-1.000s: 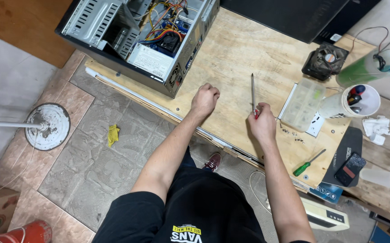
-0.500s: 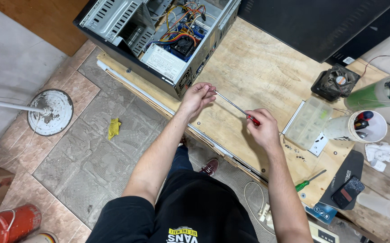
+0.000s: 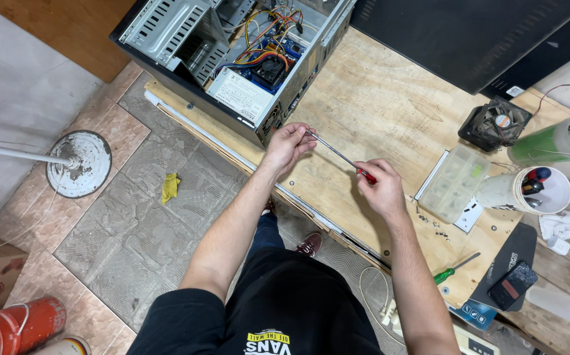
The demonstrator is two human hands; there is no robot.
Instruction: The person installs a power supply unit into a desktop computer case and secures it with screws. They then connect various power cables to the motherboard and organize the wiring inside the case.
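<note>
A red-handled screwdriver (image 3: 341, 156) is held between both hands above the plywood table (image 3: 377, 112). Its red handle is enclosed by the right hand (image 3: 380, 187), whose fingers are curled together and clamped on it, so that only a small part of the red is seen. The thin metal shaft is directed to the far left, and its tip is pinched by the fingertips of the left hand (image 3: 289, 142); thumb and fingers are brought together on the tip. Whether something small is also kept at the tip cannot be told.

The left hand is placed just beside the near corner of the open computer case (image 3: 232, 59), which is laid on the far left part of the table. Inside the case, coloured cables, a small fan and a grey power supply are seen.

To the right of the right hand, a clear plastic compartment box (image 3: 452, 184) is laid, and some small screws (image 3: 429, 220) are scattered near it. Further right, a white cup (image 3: 528, 190) with tools is lying on its side. A black cooler fan (image 3: 495, 125) is set at the far right. Near the front edge of the table a green-handled screwdriver (image 3: 452, 269) is found, and a dark phone (image 3: 511, 284) is lying on a black pad. On the tiled floor to the left, a yellow rag (image 3: 170, 187) is seen.
</note>
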